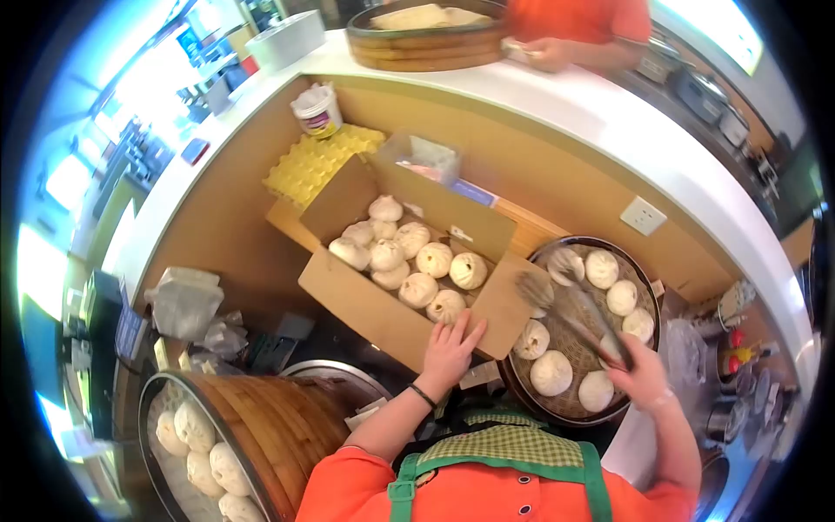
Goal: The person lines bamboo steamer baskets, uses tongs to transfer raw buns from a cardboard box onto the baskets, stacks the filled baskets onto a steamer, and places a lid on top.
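My right hand (641, 372) is closed around metal tongs (596, 317), which reach left across a round bamboo steamer (654, 304). Several white steamed buns (551, 373) lie spaced around its woven base. Motion smears the tong tips near the steamer's left rim, so I cannot tell whether a bun is between them. My left hand (448, 352) rests with fingers spread on the near edge of an open cardboard box (370, 304). Inside the box sit several pleated steamed buns (433, 259), some with dark filling showing at the top.
A tall bamboo steamer stack (278, 426) with more buns stands at lower left. Behind the box are a yellow egg tray (326, 161), a white tub (317, 111) and a clear container (426, 157). A co-worker's hand (548, 54) is beside another steamer (426, 48) on the white counter.
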`<act>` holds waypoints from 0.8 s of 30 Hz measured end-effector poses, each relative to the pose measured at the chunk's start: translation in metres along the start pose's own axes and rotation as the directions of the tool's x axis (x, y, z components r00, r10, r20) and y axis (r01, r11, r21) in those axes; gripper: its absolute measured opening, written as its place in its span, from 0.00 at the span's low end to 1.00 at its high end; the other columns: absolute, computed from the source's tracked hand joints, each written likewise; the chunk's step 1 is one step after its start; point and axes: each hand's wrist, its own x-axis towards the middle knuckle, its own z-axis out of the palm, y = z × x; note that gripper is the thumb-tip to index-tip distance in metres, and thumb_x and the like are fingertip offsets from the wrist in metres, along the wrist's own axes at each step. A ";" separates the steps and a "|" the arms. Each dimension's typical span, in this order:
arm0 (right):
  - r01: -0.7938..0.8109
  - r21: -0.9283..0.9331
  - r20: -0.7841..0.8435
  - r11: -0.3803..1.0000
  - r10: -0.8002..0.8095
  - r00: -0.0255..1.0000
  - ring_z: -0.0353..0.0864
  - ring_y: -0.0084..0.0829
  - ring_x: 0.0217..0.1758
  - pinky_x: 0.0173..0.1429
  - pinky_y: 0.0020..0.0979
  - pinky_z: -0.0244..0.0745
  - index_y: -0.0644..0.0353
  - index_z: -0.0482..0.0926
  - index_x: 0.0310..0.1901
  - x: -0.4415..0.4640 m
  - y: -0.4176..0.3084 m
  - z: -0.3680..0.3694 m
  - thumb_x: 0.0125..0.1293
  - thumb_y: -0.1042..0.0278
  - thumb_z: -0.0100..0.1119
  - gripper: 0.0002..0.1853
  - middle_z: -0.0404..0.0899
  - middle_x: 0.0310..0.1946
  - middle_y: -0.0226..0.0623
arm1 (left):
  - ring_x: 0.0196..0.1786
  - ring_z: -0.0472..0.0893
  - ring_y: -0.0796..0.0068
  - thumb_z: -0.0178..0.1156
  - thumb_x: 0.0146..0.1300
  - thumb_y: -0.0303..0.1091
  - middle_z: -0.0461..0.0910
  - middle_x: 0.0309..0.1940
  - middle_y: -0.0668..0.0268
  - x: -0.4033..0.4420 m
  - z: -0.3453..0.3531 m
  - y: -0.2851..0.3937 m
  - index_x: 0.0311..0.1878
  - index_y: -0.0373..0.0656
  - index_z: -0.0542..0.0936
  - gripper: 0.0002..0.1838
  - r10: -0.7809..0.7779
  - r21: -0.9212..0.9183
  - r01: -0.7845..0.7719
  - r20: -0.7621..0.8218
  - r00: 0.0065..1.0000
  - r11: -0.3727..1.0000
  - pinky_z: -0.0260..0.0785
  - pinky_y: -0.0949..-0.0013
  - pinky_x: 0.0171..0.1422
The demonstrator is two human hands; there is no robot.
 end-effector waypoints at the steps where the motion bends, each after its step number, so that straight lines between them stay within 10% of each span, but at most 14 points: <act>1: 0.014 -0.004 0.094 1.000 -0.014 0.995 0.80 0.39 0.37 0.42 0.34 0.75 0.58 0.69 0.56 0.031 -0.027 0.020 0.49 0.60 0.70 0.33 0.78 0.38 0.44 | 0.49 0.73 0.61 0.56 0.46 0.27 0.67 0.60 0.58 -0.003 0.000 -0.001 0.62 0.56 0.69 0.34 0.004 -0.022 -0.004 0.003 1.000 1.000 0.58 0.55 0.64; 4: 0.335 -0.074 0.183 0.939 -0.318 0.930 0.78 0.48 0.41 0.44 0.39 0.73 0.61 0.70 0.55 0.131 -0.065 0.109 0.56 0.49 0.62 0.30 0.79 0.39 0.48 | 0.48 0.73 0.63 0.57 0.46 0.28 0.67 0.60 0.58 -0.005 -0.001 -0.001 0.62 0.55 0.69 0.34 -0.014 -0.015 0.014 -0.012 1.000 1.000 0.59 0.57 0.63; 10: 0.435 0.083 0.219 0.896 -0.442 0.870 0.77 0.50 0.47 0.52 0.40 0.71 0.64 0.72 0.54 0.256 -0.110 0.228 0.55 0.43 0.60 0.34 0.79 0.41 0.51 | 0.48 0.74 0.67 0.52 0.51 0.28 0.66 0.63 0.60 -0.007 -0.002 -0.003 0.64 0.56 0.67 0.32 -0.036 -0.051 0.034 -0.030 0.999 0.998 0.59 0.59 0.64; 24: 0.580 -0.250 0.362 0.776 -0.480 0.799 0.80 0.47 0.38 0.40 0.43 0.75 0.60 0.70 0.49 0.257 -0.132 0.196 0.60 0.49 0.55 0.24 0.79 0.36 0.49 | 0.55 0.71 0.73 0.51 0.52 0.29 0.65 0.64 0.64 -0.016 -0.002 -0.009 0.65 0.60 0.67 0.32 -0.012 -0.032 0.012 -0.022 1.000 0.999 0.55 0.64 0.65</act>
